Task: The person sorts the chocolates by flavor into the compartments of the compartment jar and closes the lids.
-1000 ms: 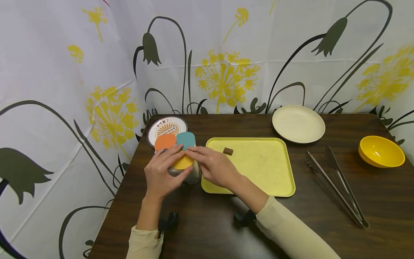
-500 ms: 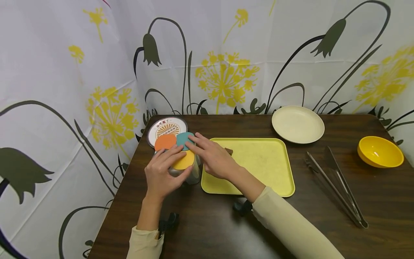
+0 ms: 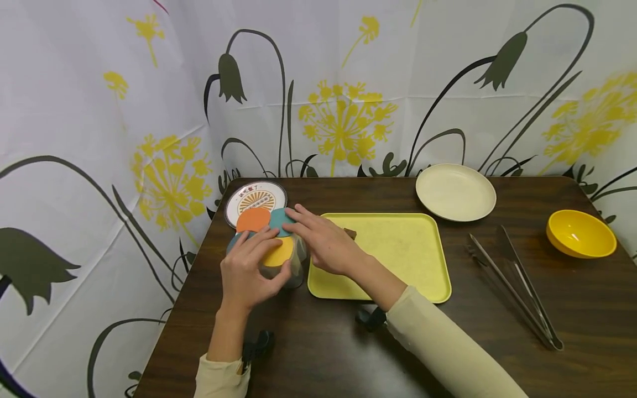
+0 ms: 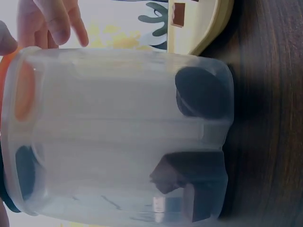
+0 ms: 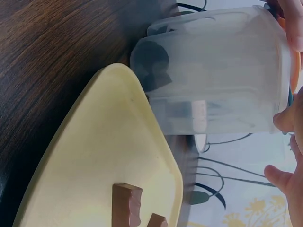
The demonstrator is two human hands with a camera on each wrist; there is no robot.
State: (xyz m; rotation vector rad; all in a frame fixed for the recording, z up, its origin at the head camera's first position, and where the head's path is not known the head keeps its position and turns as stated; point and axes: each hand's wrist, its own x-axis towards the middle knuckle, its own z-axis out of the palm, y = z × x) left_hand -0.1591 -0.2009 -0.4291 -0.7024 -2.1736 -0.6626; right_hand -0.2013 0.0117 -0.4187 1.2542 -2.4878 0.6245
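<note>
A clear plastic container [image 4: 109,99] stands at the table's left, with dark pieces [image 4: 201,92] at its bottom. Four-coloured sections top it: an orange flap [image 3: 254,219], a teal flap [image 3: 278,222], a yellow flap [image 3: 277,253] and a blue flap [image 3: 234,242] partly under my fingers. My left hand [image 3: 249,271] grips the lid from the near left side, thumb at the near edge, fingers over the top. The extended fingers of my right hand [image 3: 325,243] touch the teal flap from the right.
The yellow tray [image 3: 408,260] beside the container bears brown chocolate-like pieces [image 5: 125,205]. Behind is a patterned plate [image 3: 261,196]. Rightward lie a cream plate [image 3: 455,192], metal tongs [image 3: 520,287] and a yellow bowl [image 3: 581,235].
My right hand has moved from the yellow flap away from me to the teal flap, its fingers spreading. My left hand stays on the lid, which has shifted slightly, showing more of the blue flap.
</note>
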